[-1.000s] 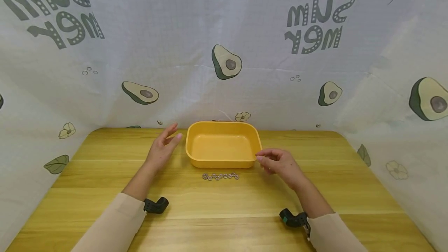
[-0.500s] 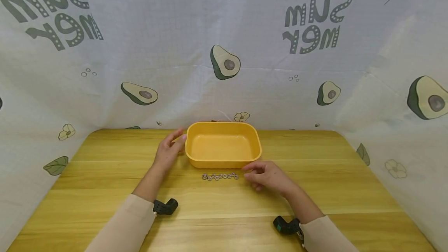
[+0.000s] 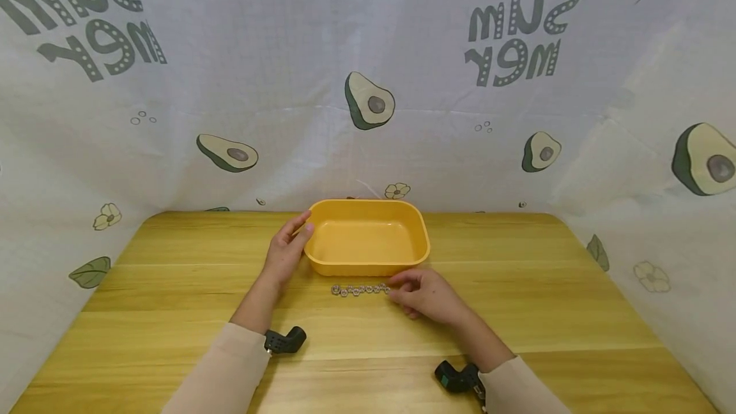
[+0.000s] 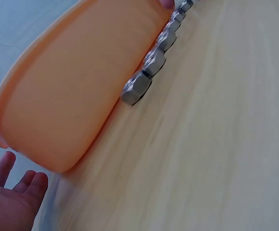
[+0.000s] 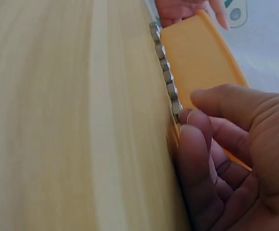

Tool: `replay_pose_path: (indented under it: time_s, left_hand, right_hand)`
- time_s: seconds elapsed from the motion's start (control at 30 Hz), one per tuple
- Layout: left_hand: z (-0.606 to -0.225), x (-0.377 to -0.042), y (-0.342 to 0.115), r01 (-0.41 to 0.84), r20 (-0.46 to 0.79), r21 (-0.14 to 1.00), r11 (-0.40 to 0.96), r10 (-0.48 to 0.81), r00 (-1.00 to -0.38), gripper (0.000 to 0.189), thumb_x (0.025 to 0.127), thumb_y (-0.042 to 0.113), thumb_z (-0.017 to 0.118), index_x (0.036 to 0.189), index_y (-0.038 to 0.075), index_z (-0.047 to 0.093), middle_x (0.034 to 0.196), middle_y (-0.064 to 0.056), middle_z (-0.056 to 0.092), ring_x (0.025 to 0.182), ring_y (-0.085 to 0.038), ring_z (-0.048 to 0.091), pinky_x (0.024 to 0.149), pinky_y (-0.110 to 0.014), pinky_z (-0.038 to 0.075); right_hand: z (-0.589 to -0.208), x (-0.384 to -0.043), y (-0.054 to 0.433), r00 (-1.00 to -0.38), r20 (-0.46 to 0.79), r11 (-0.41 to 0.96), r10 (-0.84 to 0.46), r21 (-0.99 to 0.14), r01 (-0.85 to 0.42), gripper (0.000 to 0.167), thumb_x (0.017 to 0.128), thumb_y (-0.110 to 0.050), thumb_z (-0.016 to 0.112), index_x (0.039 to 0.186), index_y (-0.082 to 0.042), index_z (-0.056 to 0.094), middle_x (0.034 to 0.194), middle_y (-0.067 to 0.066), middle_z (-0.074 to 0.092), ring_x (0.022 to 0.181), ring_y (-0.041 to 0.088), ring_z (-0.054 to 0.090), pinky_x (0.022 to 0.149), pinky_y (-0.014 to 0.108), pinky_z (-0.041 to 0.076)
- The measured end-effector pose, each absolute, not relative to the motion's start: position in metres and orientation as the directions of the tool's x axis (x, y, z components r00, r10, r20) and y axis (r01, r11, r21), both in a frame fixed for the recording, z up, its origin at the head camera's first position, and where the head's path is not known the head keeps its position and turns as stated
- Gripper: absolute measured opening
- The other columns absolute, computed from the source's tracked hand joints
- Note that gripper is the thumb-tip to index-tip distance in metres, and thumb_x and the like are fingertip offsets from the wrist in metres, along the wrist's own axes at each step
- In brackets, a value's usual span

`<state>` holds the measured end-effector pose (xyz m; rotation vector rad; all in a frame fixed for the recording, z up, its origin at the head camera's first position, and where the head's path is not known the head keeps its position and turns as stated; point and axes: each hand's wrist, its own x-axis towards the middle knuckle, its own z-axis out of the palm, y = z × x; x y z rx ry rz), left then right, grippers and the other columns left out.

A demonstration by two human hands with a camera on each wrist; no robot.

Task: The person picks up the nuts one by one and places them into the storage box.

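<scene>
A yellow plastic bin point(image 3: 368, 269) stands towards the back of the table. Along its front side lies a row of several metal hex nuts point(image 3: 356, 291), which also shows close up in the left wrist view as chunky nuts point(image 4: 154, 61). At the bin's left rim is my left hand point(image 3: 283, 257), its fingers loosely bent and spread along the outside. My right hand point(image 3: 430, 297) reaches the right end of the row. In the right wrist view its fingertips point(image 5: 185, 115) are right at the end nut, with thumb and forefinger apart.
The wooden table point(image 3: 356, 344) runs up to a white printed cloth point(image 3: 299, 82) hanging behind it. Black wrist cameras sit on both forearms, the left camera point(image 3: 286, 340) and right camera point(image 3: 457, 377) close over the table.
My left hand has moved right, from beside the bin to its left rim. My right hand has come left and down from the bin's right front corner to the end of the nut row.
</scene>
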<state>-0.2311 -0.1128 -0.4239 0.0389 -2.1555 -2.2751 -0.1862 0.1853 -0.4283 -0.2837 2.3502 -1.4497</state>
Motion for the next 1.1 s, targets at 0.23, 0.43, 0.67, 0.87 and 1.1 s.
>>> replay_pose_path:
  time_s: [0.23,0.43,0.67,0.87,1.1]
  left_hand:
    - [-0.429,-0.233,-0.107,-0.006,-0.01,0.998,-0.067,-0.053,-0.999,0.048,0.106,0.021,0.055,0.153,0.013,0.047,0.166,-0.009,0.033,0.145,-0.031,0.042,0.12,-0.047,0.039]
    - [-0.433,-0.234,-0.105,-0.031,-0.035,0.998,-0.064,-0.067,-0.997,0.048,0.106,0.022,0.056,0.153,0.015,0.048,0.165,-0.005,0.036,0.143,-0.027,0.044,0.119,-0.044,0.04]
    - [-0.438,-0.235,-0.104,-0.036,-0.038,0.999,-0.037,-0.067,-0.997,0.046,0.107,0.023,0.055,0.152,0.015,0.049,0.166,-0.007,0.034,0.148,-0.03,0.038,0.122,-0.048,0.037]
    - [-0.439,-0.236,-0.103,-0.027,-0.03,0.999,-0.035,-0.066,-0.997,0.047,0.106,0.025,0.056,0.152,0.016,0.05,0.167,-0.008,0.032,0.152,-0.032,0.034,0.122,-0.048,0.037]
    - [-0.441,-0.237,-0.102,-0.035,-0.037,0.999,-0.026,-0.069,-0.997,0.047,0.106,0.026,0.056,0.152,0.017,0.05,0.166,-0.005,0.033,0.152,-0.029,0.034,0.12,-0.042,0.04]
  right_hand:
    - [-0.434,-0.185,0.178,-0.933,-0.182,0.472,-0.311,-0.881,0.014,0.032,0.092,-0.019,0.077,0.117,-0.001,0.072,0.073,0.002,0.061,0.055,0.012,0.053,0.049,0.022,0.047]
    - [-0.435,-0.183,0.175,-0.946,-0.157,0.515,-0.284,-0.857,-0.012,0.027,0.09,-0.021,0.079,0.11,-0.003,0.074,0.071,0.002,0.061,0.053,0.011,0.053,0.047,0.023,0.046]
    - [-0.435,-0.181,0.173,-0.957,-0.13,0.567,-0.259,-0.822,-0.042,0.018,0.09,-0.021,0.079,0.101,-0.007,0.076,0.07,0.0,0.06,0.051,0.01,0.052,0.046,0.023,0.044]
    - [-0.434,-0.18,0.172,-0.966,-0.116,0.601,-0.231,-0.798,-0.047,0.011,0.089,-0.02,0.079,0.094,-0.011,0.076,0.069,-0.001,0.06,0.05,0.01,0.052,0.045,0.022,0.042]
    - [-0.435,-0.181,0.174,-0.964,-0.087,0.603,-0.25,-0.793,-0.084,0.01,0.089,-0.018,0.079,0.092,-0.01,0.075,0.068,-0.002,0.06,0.049,0.009,0.05,0.044,0.021,0.039]
